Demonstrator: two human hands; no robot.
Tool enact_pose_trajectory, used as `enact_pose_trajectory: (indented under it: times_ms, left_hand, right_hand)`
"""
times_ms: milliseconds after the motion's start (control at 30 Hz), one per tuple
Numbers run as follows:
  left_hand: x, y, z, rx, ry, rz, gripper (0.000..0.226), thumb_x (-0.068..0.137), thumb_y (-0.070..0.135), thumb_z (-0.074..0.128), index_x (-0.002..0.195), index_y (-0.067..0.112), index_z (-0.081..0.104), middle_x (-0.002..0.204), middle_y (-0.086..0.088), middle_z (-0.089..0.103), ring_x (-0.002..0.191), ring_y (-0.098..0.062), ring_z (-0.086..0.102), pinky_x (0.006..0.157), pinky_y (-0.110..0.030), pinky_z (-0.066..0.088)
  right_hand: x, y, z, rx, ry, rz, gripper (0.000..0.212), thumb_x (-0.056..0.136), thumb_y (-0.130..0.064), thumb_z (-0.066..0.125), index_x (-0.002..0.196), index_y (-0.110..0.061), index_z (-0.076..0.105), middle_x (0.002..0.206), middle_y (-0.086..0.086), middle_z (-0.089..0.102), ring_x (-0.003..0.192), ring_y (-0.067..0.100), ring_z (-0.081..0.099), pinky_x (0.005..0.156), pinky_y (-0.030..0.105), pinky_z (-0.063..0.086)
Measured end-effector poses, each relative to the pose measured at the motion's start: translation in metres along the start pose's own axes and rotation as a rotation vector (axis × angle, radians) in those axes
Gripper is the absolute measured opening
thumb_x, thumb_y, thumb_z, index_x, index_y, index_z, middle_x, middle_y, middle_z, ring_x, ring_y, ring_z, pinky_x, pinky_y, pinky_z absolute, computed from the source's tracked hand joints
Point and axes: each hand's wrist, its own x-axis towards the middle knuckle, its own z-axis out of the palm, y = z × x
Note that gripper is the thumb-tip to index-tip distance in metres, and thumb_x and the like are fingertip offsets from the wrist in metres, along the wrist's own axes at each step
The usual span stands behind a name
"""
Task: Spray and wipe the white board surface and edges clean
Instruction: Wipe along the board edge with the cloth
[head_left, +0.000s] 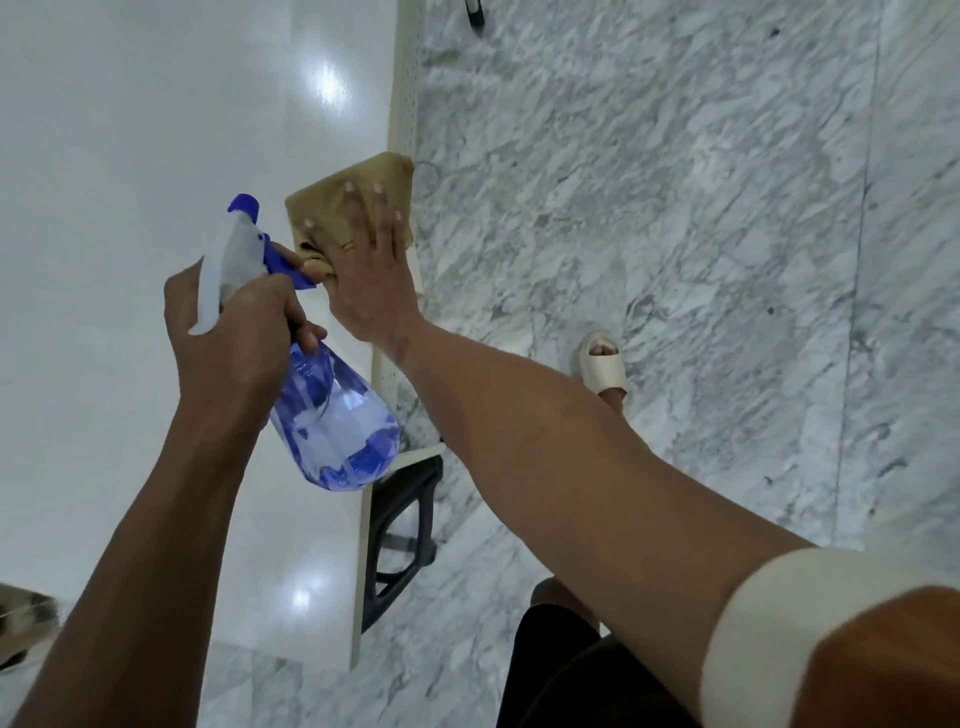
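Note:
The glossy white board (130, 156) fills the left of the head view, its right edge running down the middle. My right hand (371, 275) presses a tan cloth (332, 200) flat against the board near that edge, fingers straight and spread. My left hand (234, 343) grips the neck of a clear blue spray bottle (332, 421) with a white and blue trigger head, held just left of the cloth with the nozzle pointing up and away.
Grey-white marble floor (675, 208) covers the right side. A perforated cream frame edge (405, 78) borders the board, and a black bracket (400, 525) sits below it. My foot in a cream sandal (602, 369) stands close to the board.

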Motion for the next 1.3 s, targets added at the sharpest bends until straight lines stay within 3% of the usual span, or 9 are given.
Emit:
enact_pose_trajectory:
  times_ms: [133, 333, 467, 533, 667, 767, 867, 1100, 1300]
  left_hand:
    - [-0.029, -0.034, -0.012, 0.029, 0.015, 0.040, 0.025, 0.060, 0.014, 0.051, 0.081, 0.023, 0.062, 0.097, -0.010, 0.075, 0.051, -0.015, 0.062, 0.057, -0.019, 0.055]
    - [-0.063, -0.091, -0.031, 0.044, 0.034, -0.042, 0.037, 0.058, 0.018, 0.054, 0.092, 0.017, 0.066, 0.080, -0.012, 0.068, 0.055, -0.016, 0.065, 0.073, -0.033, 0.060]
    - [-0.093, -0.112, -0.038, 0.033, 0.044, -0.017, 0.038, 0.060, 0.013, 0.054, 0.096, 0.012, 0.065, 0.097, -0.018, 0.074, 0.051, -0.017, 0.063, 0.073, -0.036, 0.060]
    - [-0.104, -0.118, -0.040, 0.014, 0.082, -0.031, 0.042, 0.061, 0.011, 0.053, 0.101, 0.006, 0.064, 0.096, -0.015, 0.075, 0.047, -0.015, 0.061, 0.071, -0.036, 0.061]
    - [-0.124, -0.123, -0.041, -0.008, 0.089, 0.013, 0.028, 0.062, 0.006, 0.050, 0.085, 0.010, 0.065, 0.081, -0.006, 0.072, 0.045, -0.013, 0.060, 0.059, -0.026, 0.060]
    - [-0.132, -0.136, -0.053, -0.050, 0.074, -0.018, 0.025, 0.057, 0.010, 0.050, 0.076, 0.016, 0.064, 0.082, -0.017, 0.070, 0.043, -0.015, 0.058, 0.063, -0.031, 0.061]
    - [-0.143, -0.150, -0.062, -0.064, 0.079, -0.042, 0.023, 0.055, 0.013, 0.051, 0.075, 0.018, 0.061, 0.097, -0.029, 0.071, 0.045, -0.018, 0.058, 0.064, -0.031, 0.059]
    - [-0.185, -0.196, -0.090, -0.054, 0.098, 0.020, 0.023, 0.059, 0.010, 0.051, 0.077, 0.020, 0.062, 0.089, -0.017, 0.070, 0.052, -0.017, 0.064, 0.056, -0.019, 0.055]
    - [-0.218, -0.255, -0.132, 0.004, 0.022, 0.071, 0.023, 0.059, 0.010, 0.051, 0.076, 0.022, 0.062, 0.086, -0.010, 0.071, 0.050, -0.012, 0.065, 0.059, -0.022, 0.056]
  right_hand:
    - [-0.030, -0.012, 0.007, -0.022, -0.003, 0.009, 0.053, 0.100, -0.049, 0.024, 0.151, -0.040, 0.031, 0.164, 0.014, 0.011, 0.150, 0.044, 0.000, 0.118, 0.057, 0.005]
    - [-0.091, -0.040, 0.025, -0.028, -0.012, 0.017, 0.054, 0.097, -0.052, 0.033, 0.150, -0.041, 0.034, 0.165, 0.014, 0.007, 0.150, 0.043, -0.004, 0.119, 0.057, 0.004]
    - [-0.119, -0.051, 0.030, -0.023, -0.017, 0.023, 0.053, 0.097, -0.055, 0.038, 0.149, -0.041, 0.035, 0.165, 0.013, 0.008, 0.150, 0.042, -0.002, 0.119, 0.056, 0.005]
    - [-0.130, -0.054, 0.031, -0.014, -0.020, 0.007, 0.052, 0.098, -0.052, 0.035, 0.149, -0.040, 0.035, 0.165, 0.014, 0.008, 0.150, 0.042, -0.003, 0.119, 0.056, 0.005]
    - [-0.153, -0.059, 0.031, 0.008, -0.023, -0.024, 0.053, 0.099, -0.049, 0.028, 0.151, -0.038, 0.034, 0.164, 0.015, 0.009, 0.150, 0.044, -0.003, 0.119, 0.057, 0.004]
    - [-0.185, -0.075, 0.035, 0.031, -0.032, -0.035, 0.055, 0.097, -0.046, 0.023, 0.148, -0.036, 0.040, 0.164, 0.016, 0.013, 0.150, 0.044, 0.000, 0.120, 0.057, 0.004]
    - [-0.204, -0.080, 0.038, 0.039, -0.039, -0.030, 0.051, 0.098, -0.048, 0.032, 0.147, -0.037, 0.042, 0.164, 0.015, 0.014, 0.150, 0.042, 0.002, 0.120, 0.054, 0.004]
    - [-0.269, -0.109, 0.055, 0.049, -0.019, -0.032, 0.050, 0.099, -0.046, 0.036, 0.148, -0.035, 0.040, 0.164, 0.016, 0.013, 0.150, 0.043, 0.001, 0.121, 0.055, 0.004]
    - [-0.335, -0.143, 0.075, 0.028, -0.002, 0.007, 0.051, 0.099, -0.047, 0.035, 0.148, -0.037, 0.040, 0.164, 0.015, 0.010, 0.150, 0.042, -0.001, 0.121, 0.054, 0.006]
